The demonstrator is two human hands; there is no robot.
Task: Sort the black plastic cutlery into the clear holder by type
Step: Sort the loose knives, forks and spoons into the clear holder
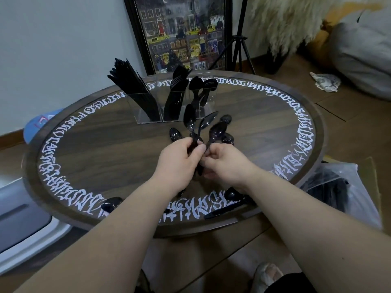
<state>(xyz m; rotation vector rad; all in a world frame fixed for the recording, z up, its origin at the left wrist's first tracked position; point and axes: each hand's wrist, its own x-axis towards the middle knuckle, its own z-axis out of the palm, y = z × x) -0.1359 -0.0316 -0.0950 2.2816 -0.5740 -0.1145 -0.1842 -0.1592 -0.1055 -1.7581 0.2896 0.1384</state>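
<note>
Two hands gather black spoons above a round table, near a clear holder.

The spoons (203, 127) fan upward from both hands, bowls up, probably bunched so they can drop into one slot together. The left hand (179, 159) grips the handles; the right hand (224, 161) pinches them just beside it. Behind stands the holder (148, 118), three compartments: knives (131, 85) left, forks (177, 89) middle, spoons right (sorted by type already). Loose spoons lie on the table (84, 127), some near the front edge. White calligraphy rings the tabletop; it cannot be read. No brand shows.
</note>
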